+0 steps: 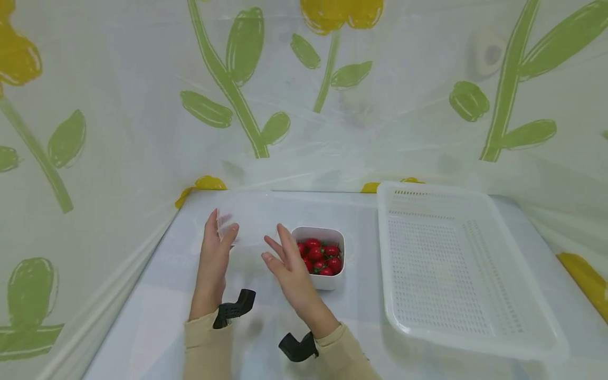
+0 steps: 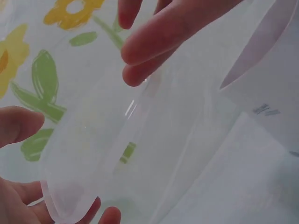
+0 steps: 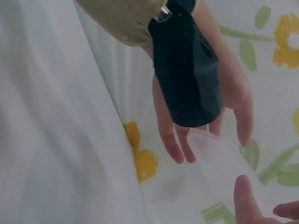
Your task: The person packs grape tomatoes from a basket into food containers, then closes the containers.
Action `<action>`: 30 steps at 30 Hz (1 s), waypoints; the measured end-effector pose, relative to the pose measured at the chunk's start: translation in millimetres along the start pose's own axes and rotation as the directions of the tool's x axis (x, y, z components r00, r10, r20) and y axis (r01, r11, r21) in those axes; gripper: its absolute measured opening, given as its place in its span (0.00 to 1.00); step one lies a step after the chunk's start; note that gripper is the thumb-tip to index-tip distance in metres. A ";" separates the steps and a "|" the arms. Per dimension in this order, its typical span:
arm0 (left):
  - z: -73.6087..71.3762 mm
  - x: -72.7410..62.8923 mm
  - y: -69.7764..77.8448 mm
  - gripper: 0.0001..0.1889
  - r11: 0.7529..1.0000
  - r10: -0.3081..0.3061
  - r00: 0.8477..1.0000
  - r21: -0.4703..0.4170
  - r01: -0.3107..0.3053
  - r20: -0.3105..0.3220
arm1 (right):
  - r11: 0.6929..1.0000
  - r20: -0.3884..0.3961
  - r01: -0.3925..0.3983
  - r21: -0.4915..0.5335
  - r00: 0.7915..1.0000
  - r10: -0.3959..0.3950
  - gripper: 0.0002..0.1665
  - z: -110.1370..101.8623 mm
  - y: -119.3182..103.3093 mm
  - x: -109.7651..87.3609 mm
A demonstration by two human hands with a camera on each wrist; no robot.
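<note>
So I've got this clear plastic lid (image 1: 237,232) up between my two hands, a bit above the table (image 1: 266,311) and just left of the white tub of cherry tomatoes (image 1: 319,257). The lid is see-through enough that it nearly vanishes in the head view, but my left wrist cam shows it well (image 2: 117,154): a shallow tray shape tipped up on its edge, with the flowery wall covering showing through it.

My left hand (image 1: 214,258) is the one actually on it. Fingers reach over the top rim and the thumb sits on the near side, so it's a loose pinch around the left end rather than a tight squeeze. In the left wrist view my fingertips (image 2: 140,70) are touching the upper rim and my palm is under the bottom corner.

My right hand (image 1: 290,269) is spread open, fingers straight and apart, sitting between the lid and the tomato tub. Whether it's touching the lid's right edge I honestly can't tell; it's right beside it at least. It isn't gripping anything.

Off to the right there's a big white perforated basket (image 1: 446,274), well apart from both hands.
</note>
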State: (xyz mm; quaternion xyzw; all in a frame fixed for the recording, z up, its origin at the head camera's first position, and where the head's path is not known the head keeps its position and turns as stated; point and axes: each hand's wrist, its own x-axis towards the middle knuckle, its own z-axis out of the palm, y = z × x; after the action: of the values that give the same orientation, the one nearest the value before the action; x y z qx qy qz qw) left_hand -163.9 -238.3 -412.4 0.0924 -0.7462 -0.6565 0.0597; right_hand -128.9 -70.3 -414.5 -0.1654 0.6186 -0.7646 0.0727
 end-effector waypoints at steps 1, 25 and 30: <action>3.4 -0.2 0.4 0.39 1.000 0.011 1.000 -0.007 -0.011 0.013 | 1.000 -0.015 0.007 -0.001 1.000 -0.007 0.36 -2.5 -4.9 -0.3; 74.1 -12.7 0.3 0.23 0.881 0.357 0.885 -0.422 -0.213 0.299 | 0.977 -0.292 -0.002 -0.215 0.954 -0.063 0.19 -68.6 -14.8 -13.3; 75.2 -14.1 -2.0 0.24 0.881 0.313 0.902 -0.445 -0.159 0.297 | 0.969 -0.325 -0.014 -0.247 0.943 -0.070 0.25 -75.2 -16.6 -15.1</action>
State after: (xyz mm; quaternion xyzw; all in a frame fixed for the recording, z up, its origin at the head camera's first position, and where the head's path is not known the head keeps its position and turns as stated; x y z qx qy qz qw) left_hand -165.9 -162.7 -423.8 -0.1373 -0.5954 -0.7914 0.0209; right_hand -139.0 7.5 -414.3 -0.0512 0.7096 -0.6998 -0.0642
